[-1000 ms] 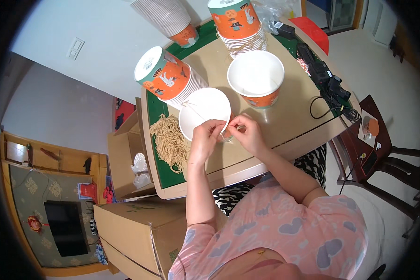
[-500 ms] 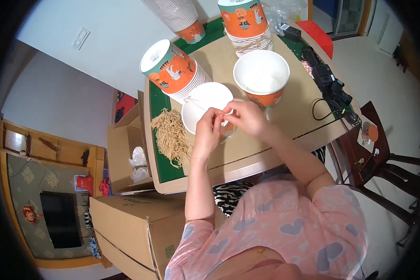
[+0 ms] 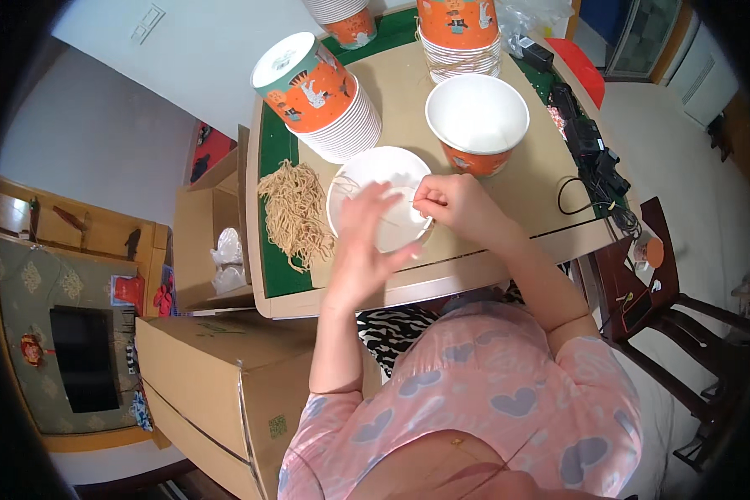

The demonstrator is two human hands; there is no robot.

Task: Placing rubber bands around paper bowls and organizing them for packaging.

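A white round lid [image 3: 379, 179] lies flat on the cardboard-covered table [image 3: 542, 175] in front of me. My left hand [image 3: 362, 250] rests over its near edge with the fingers spread, holding nothing. My right hand [image 3: 458, 208] is pinched on a thin pale string [image 3: 396, 193] that runs across the lid. Just behind stands an open orange paper cup with a white inside [image 3: 477, 121]. A pile of tan strings [image 3: 292, 212] lies on the green mat to the left of the lid.
A tilted stack of orange cups [image 3: 321, 96] lies behind the lid, with more stacks [image 3: 458, 33] at the table's far side. Black chargers and cables [image 3: 592, 154] sit at the right edge. Cardboard boxes [image 3: 204, 375] stand on the left, a dark chair [image 3: 667, 325] on the right.
My left hand has let go of the string, opened and slid toward me over the lid's near edge. My right hand stays pinched on the string.
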